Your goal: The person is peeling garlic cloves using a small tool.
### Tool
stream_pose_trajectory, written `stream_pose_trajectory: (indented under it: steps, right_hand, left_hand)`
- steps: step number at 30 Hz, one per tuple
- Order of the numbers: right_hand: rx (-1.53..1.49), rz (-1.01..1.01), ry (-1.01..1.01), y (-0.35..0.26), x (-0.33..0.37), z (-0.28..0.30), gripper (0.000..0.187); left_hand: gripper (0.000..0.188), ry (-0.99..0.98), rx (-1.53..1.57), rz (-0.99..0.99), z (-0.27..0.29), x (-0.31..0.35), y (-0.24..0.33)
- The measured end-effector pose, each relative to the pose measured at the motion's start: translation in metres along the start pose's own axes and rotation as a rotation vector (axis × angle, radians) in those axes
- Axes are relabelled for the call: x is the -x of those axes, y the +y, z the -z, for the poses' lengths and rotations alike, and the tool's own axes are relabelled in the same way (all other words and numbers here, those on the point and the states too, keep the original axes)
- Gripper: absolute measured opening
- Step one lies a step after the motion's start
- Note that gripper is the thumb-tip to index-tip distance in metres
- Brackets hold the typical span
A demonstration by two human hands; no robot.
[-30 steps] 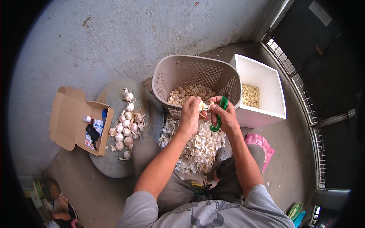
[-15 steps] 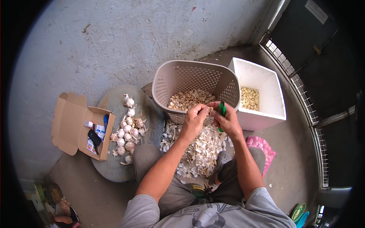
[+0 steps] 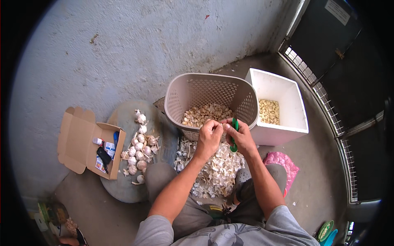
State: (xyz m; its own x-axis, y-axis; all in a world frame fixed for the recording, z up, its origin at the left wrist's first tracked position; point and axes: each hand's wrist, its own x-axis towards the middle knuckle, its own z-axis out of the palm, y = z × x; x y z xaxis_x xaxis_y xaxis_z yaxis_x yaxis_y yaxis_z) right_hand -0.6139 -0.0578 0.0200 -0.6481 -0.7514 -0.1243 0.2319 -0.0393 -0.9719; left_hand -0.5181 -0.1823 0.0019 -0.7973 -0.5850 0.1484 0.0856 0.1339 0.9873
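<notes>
Above the near rim of a taupe perforated basket (image 3: 170,94), my two hands meet. The fingertips of my left hand (image 3: 209,139) are pinched on a small pale garlic clove (image 3: 222,126), mostly hidden by the fingers. My right hand (image 3: 243,138) grips a small knife with a green handle (image 3: 234,135), and its fingertips touch near the clove; the blade cannot be made out. Unpeeled garlic cloves (image 3: 205,114) cover the basket's bottom. Below my hands, between my legs, lies a heap of papery garlic skins (image 3: 217,172).
A white foam box (image 3: 283,80) right of the basket holds peeled cloves (image 3: 269,111). Left, a round grey surface (image 3: 123,192) bears whole garlic bulbs (image 3: 139,149) and an open cardboard box (image 3: 76,141). A pink net bag (image 3: 283,164) lies by my right knee. A wall (image 3: 135,49) stands behind.
The view has tilted slightly, so the basket and boxes sit lower. My hands have drawn closer together, and the knife has turned more upright in my right hand.
</notes>
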Motion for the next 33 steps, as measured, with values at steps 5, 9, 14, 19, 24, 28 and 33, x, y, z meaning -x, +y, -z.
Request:
stream_pose_trajectory:
  steps: [5,9,14,19,24,28,33]
  right_hand:
    - [0.052,0.024,-0.012,0.004,-0.002,0.009,0.021]
    - [-0.165,0.018,0.059,0.007,-0.005,0.009,0.018]
    - [-0.315,0.019,0.125,0.013,-0.005,0.014,0.017]
    - [-0.291,0.057,0.116,0.009,-0.007,0.013,0.014]
    - [-0.220,0.126,0.066,0.004,-0.004,0.004,0.012]
    - [-0.094,0.140,0.060,0.001,0.000,0.007,0.013]
    - [-0.006,0.060,0.032,0.005,0.000,0.015,0.014]
  left_hand:
    - [0.023,-0.006,-0.052,-0.117,-0.001,0.004,0.004]
    - [0.023,0.031,0.011,-0.017,-0.003,0.005,-0.007]
    - [0.021,0.001,0.135,0.044,-0.008,0.006,0.008]
    - [0.021,-0.039,0.196,0.092,-0.006,0.006,0.008]
    - [0.025,-0.010,0.133,0.056,-0.003,-0.002,-0.007]
    - [0.026,-0.104,0.120,-0.002,0.002,-0.001,-0.002]
    - [0.021,-0.194,-0.014,-0.001,0.008,-0.001,0.003]
